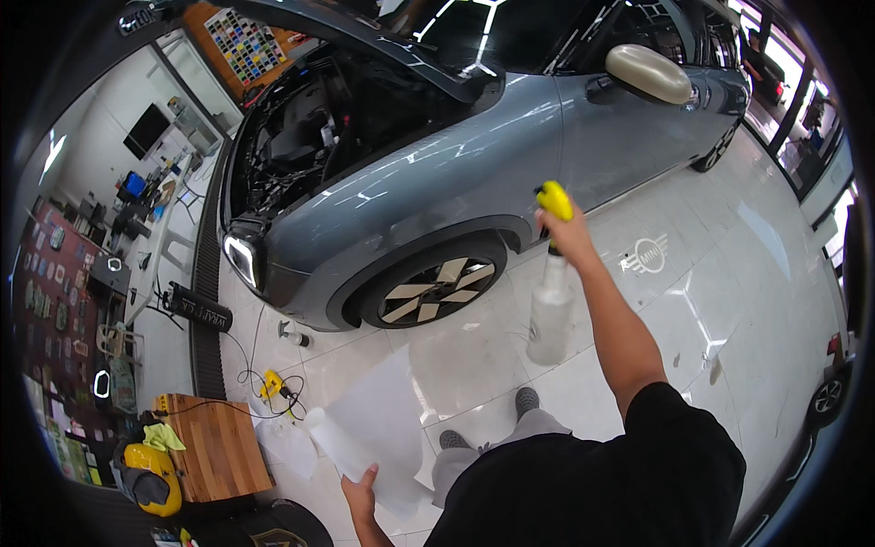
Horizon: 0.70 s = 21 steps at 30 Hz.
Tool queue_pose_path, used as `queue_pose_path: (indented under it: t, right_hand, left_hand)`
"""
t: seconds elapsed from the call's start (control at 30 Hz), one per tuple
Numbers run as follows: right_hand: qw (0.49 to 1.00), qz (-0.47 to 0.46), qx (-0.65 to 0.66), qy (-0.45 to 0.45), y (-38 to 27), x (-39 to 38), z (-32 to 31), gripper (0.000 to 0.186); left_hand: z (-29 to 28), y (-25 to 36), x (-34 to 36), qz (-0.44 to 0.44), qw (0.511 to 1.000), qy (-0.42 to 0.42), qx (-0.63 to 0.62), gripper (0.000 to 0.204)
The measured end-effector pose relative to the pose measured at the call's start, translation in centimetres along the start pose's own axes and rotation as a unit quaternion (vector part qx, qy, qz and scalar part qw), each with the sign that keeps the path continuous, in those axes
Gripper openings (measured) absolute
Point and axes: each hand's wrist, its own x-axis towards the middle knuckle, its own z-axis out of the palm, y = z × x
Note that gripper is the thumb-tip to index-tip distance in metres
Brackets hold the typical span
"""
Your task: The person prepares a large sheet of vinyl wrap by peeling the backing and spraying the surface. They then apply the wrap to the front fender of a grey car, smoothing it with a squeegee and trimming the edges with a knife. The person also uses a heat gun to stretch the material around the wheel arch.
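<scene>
My right hand (565,232) grips a clear spray bottle (550,324) by its yellow trigger head (553,199), raised in front of the grey-blue car fender (401,187) above the front wheel (436,290). Low at the left, my left hand (363,488) is closed on a roll of translucent white film (339,439), with a loose sheet (383,392) hanging from it. The car's hood is up over the engine bay (296,132), and the lower part of the front wheel's arch faces me.
A wooden box (223,460) stands left beside a yellow-grey machine (150,483). On the floor lie a small bottle (296,337), a yellow tool (272,385) with cables and film scraps (283,438). A cluttered desk (169,251) runs along the left; another car's wheel (826,397) shows far right.
</scene>
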Motion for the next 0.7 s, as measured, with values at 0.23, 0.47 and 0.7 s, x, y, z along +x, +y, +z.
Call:
queue_pose_path:
  t: [0.23,0.47,0.7]
  right_hand:
    - [0.992,0.044,-0.109,-0.036,-3.6,0.0,8.2,0.041]
    - [0.972,-0.095,-0.12,-0.177,-3.3,-11.3,26.9,0.057]
    - [0.954,-0.09,-0.086,-0.274,-7.4,-18.9,34.7,0.056]
  left_hand:
    - [-4.6,-4.2,-2.8,-0.019,0.997,0.049,-0.052,0.052]
    - [-9.7,-7.6,-2.9,-0.042,0.99,0.1,-0.094,0.05]
    - [-12.3,-8.5,0.1,-0.075,0.994,0.039,-0.063,0.053]
